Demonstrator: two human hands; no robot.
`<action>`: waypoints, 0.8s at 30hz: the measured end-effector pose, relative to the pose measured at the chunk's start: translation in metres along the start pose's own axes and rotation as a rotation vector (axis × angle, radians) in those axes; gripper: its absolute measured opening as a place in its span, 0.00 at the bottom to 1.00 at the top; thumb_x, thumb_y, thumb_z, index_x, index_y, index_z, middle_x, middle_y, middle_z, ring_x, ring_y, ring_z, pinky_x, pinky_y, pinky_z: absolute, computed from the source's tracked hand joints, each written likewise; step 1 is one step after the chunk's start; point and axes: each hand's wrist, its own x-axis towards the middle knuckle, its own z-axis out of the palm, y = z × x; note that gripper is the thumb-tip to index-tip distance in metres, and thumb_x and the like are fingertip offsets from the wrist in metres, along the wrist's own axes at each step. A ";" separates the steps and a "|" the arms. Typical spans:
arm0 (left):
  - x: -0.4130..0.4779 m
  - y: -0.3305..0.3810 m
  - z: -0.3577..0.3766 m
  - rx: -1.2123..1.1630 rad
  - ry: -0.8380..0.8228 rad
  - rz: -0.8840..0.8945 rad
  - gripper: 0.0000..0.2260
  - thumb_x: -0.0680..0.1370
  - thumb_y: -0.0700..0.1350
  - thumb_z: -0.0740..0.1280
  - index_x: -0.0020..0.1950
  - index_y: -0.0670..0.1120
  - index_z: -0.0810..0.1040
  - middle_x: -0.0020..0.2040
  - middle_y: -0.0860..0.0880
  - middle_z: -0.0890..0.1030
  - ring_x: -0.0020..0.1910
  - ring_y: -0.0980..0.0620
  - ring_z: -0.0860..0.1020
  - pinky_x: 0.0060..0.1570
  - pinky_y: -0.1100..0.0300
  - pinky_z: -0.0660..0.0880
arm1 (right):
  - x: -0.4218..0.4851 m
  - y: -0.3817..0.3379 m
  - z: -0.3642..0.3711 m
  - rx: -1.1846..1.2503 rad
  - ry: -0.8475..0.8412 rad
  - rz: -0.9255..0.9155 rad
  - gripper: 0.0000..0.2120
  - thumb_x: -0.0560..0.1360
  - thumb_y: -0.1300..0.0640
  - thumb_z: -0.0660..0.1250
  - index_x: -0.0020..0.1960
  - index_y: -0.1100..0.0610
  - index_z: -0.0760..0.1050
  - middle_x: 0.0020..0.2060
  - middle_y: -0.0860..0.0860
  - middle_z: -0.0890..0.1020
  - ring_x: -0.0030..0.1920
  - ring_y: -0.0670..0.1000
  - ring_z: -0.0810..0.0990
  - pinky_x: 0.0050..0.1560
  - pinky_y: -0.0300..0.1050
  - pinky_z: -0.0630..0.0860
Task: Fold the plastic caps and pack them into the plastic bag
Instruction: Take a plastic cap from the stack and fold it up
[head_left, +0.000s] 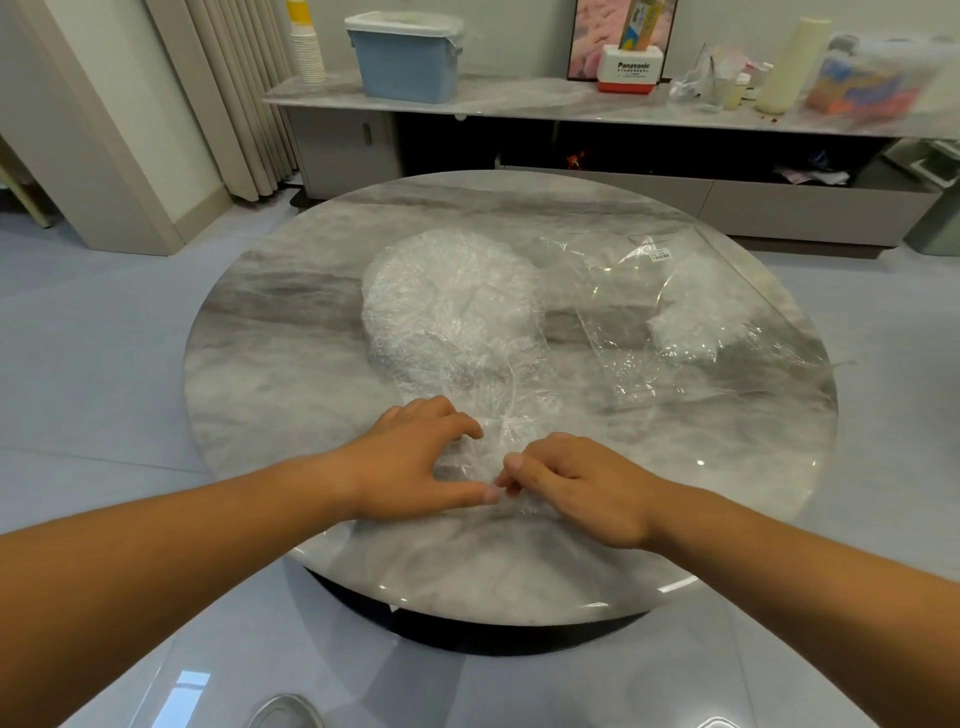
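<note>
Left hand (415, 462) and right hand (576, 486) meet at the near edge of the round marble table (270, 395), each pinching the same crumpled plastic cap (485, 452) — likely gathering it into a fold. Head view count: 1 cap in hand, 1 heap of loose caps (452, 306) beyond, too tangled to count, and 1 clear plastic bag (623, 332) to the right — some caps already inside.

A heap of crinkled clear plastic caps (452, 301) is lying at the middle of the round table (270, 364). A single cap (485, 452) is sitting bunched near the table's front edge, pinched between the left hand (410, 462) and the right hand (576, 488). The clear plastic bag (639, 364) is lying flat on the table's right side, holding some packed caps (696, 312).
</note>
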 end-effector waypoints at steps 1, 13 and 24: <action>0.000 0.002 -0.001 -0.008 0.010 -0.027 0.36 0.68 0.79 0.56 0.66 0.58 0.73 0.55 0.61 0.71 0.56 0.59 0.72 0.63 0.58 0.69 | 0.000 -0.001 0.000 -0.063 -0.017 -0.020 0.29 0.83 0.38 0.49 0.51 0.55 0.82 0.47 0.48 0.83 0.52 0.44 0.77 0.59 0.46 0.73; 0.002 0.000 -0.007 -0.163 -0.134 -0.332 0.20 0.74 0.57 0.74 0.35 0.48 0.68 0.31 0.50 0.69 0.31 0.52 0.67 0.33 0.60 0.65 | -0.013 -0.002 0.008 -0.534 -0.036 -0.194 0.32 0.77 0.31 0.41 0.63 0.40 0.78 0.52 0.43 0.71 0.54 0.45 0.68 0.63 0.44 0.59; -0.003 0.007 -0.004 -0.758 -0.132 -0.447 0.09 0.79 0.44 0.72 0.48 0.41 0.74 0.35 0.42 0.81 0.32 0.50 0.82 0.30 0.61 0.78 | -0.021 -0.020 0.019 -0.503 0.118 -0.303 0.22 0.81 0.41 0.53 0.63 0.51 0.78 0.64 0.47 0.76 0.59 0.50 0.72 0.61 0.46 0.70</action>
